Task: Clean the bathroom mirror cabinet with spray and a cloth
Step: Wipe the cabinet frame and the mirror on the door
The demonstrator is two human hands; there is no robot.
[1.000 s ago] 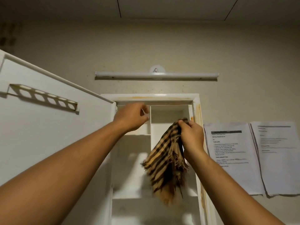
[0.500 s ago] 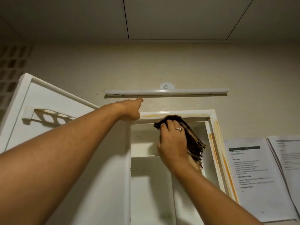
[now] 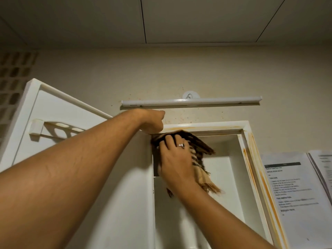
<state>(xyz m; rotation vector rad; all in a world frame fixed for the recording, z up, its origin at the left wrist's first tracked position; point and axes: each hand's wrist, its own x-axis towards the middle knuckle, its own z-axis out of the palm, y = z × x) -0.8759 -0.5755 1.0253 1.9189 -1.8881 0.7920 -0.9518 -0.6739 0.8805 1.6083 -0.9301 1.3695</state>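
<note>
Cloth (image 3: 199, 151) getting pressed into the cabinet's (image 3: 248, 137) top-left inside corner
Right hand (image 3: 174, 159) is gripping and pressing it there; left hand (image 3: 150, 121) is curling over the open door's (image 3: 62, 112) top edge.

Mirror cabinet (image 3: 206, 125): white, wall-mounted, upright. Door (image 3: 59, 108) stands open, swung out to the left, its inner face showing a white rack (image 3: 59, 127) with oval holes. The left hand (image 3: 150, 121) is curled over the door's top edge at the hinge corner. Orange-brown staining runs along the top and right members of the frame. Interior white, with a shelf across it.

Cloth (image 3: 199, 150): tan with dark brown stripes, fringed ends. Bunched and pressed by the right hand (image 3: 175, 159) into the upper left inner corner of the opening, touching the underside of the top frame; its loose end hangs down below the hand, blurred
</note>
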